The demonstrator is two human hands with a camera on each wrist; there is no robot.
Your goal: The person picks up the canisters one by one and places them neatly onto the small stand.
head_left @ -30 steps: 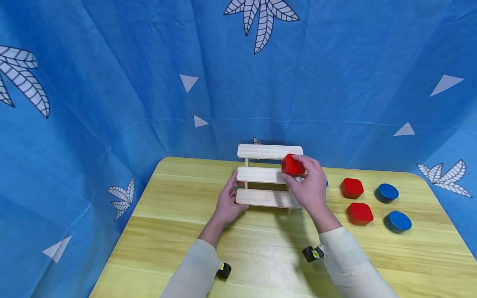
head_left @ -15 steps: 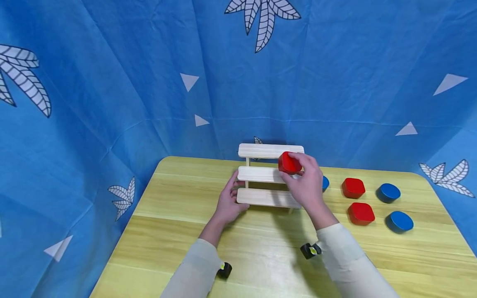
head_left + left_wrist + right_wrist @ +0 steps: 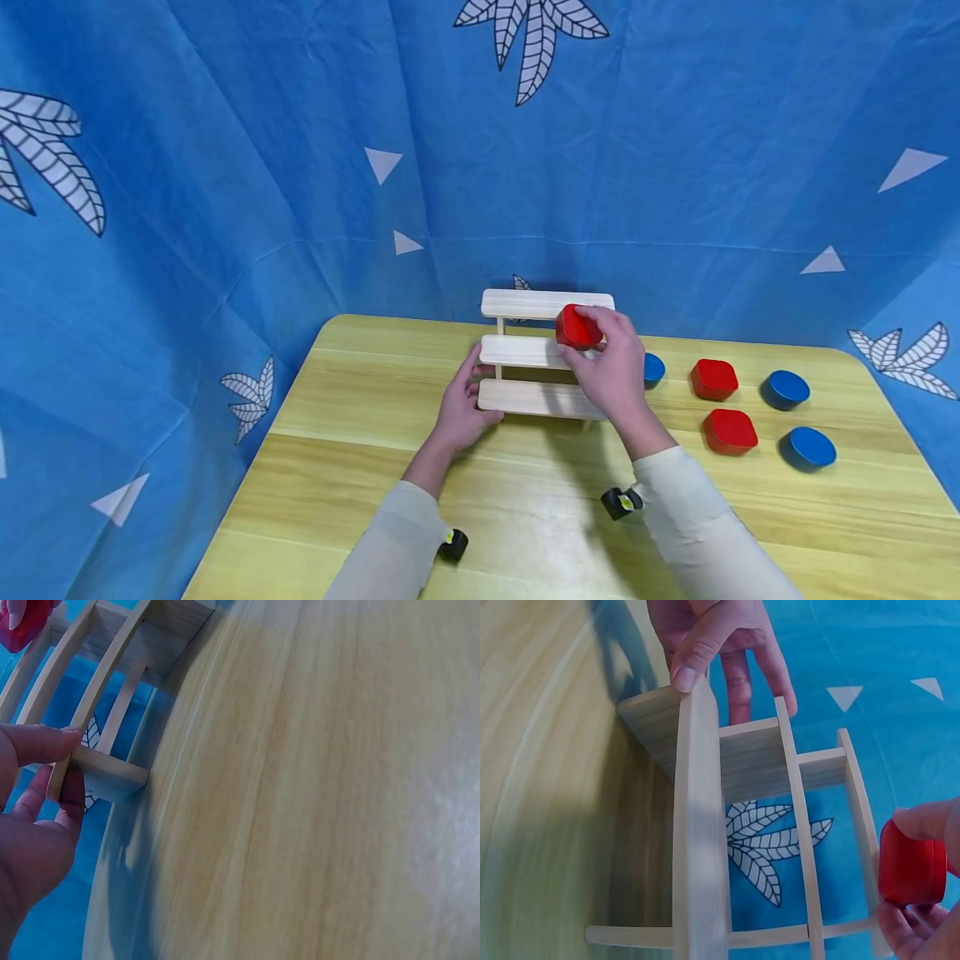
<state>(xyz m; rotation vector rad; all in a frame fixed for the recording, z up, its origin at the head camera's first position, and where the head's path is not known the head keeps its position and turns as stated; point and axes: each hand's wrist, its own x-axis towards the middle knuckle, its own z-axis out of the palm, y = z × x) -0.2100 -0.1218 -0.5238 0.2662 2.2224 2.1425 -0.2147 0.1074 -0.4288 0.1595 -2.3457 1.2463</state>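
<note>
A pale three-step wooden rack (image 3: 536, 398) stands near the back of the table. My left hand (image 3: 460, 408) grips the left end of its lowest board; the left wrist view has the thumb (image 3: 45, 742) on one face of that board and fingers on the other. Between thumb and fingers, my right hand (image 3: 617, 362) pinches a red rounded-square block (image 3: 578, 327) over the right part of the rack. From the right wrist view, the red block (image 3: 911, 864) is close beside the top board (image 3: 859, 795); whether they touch I cannot tell.
Right of the rack on the wooden table (image 3: 352, 467) lie two red rounded-square blocks (image 3: 714, 379) and several blue round blocks (image 3: 785, 390). One blue block (image 3: 653, 370) is partly behind my right hand. A blue patterned cloth (image 3: 480, 167) hangs behind the table.
My right hand has moved slightly left with the red block, uncovering more of the blue block behind it. My left hand keeps its grip on the rack.
</note>
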